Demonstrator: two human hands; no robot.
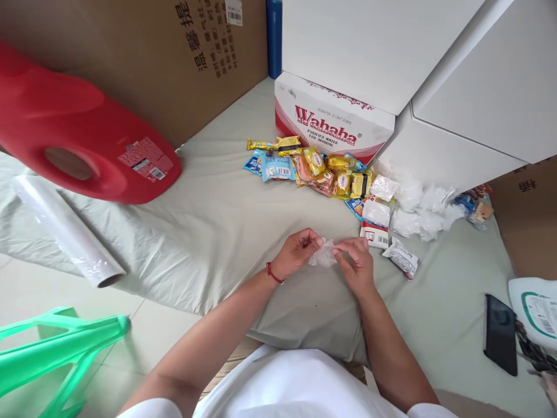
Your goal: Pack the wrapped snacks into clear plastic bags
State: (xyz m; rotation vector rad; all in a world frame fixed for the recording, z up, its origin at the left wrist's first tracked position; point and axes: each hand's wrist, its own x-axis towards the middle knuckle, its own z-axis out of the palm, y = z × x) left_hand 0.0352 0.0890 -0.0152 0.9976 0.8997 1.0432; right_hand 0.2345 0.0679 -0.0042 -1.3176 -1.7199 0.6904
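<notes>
Crumpled clear plastic: the small piece (322, 257) sits between the two hands, above or on the cloth (217, 232); which of these cannot be told.
Left hand: the left hand (299, 251) is curled, thumb and forefinger pinched together on the plastic's left edge.
Right hand: the right hand (355, 260) pinches the opposite edge between thumb and fingertips, so the plastic lies just left of it.
Silver packet: the packet (402, 258) lies near the right hand, to its right, on the cloth.
Snack pile: colourful wrapped snacks (314, 162) lie beyond both hands, in front of the Wahaha carton (331, 119).
Clear bundles: plastic-wrapped bundles (424, 206) lie beyond the right hand, farther right.
</notes>
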